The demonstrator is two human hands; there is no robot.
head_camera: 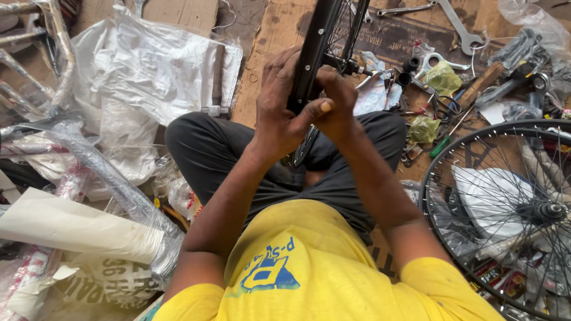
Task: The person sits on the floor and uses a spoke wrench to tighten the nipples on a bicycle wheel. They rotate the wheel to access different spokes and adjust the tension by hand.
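A black bicycle wheel rim (pixel 318 35) stands upright on edge between my knees, its spokes and hub (pixel 348 62) showing on the right side. My left hand (pixel 282 110) wraps around the rim from the left, thumb pressed across its near edge. Close against it from the right, my right hand (pixel 336 104) also grips the rim, its fingers curled over the top. What my fingertips touch on the rim's far side is hidden. I sit cross-legged in dark trousers and a yellow shirt.
A second spoked wheel (pixel 505 202) lies flat at the right. Spanners (pixel 458 27), a screwdriver (pixel 443 142), small green bags and loose parts are scattered on cardboard (pixel 279 24) ahead. White sacks (pixel 154 65), plastic-wrapped frame tubes (pixel 107 172) and rolled paper (pixel 71 226) crowd the left.
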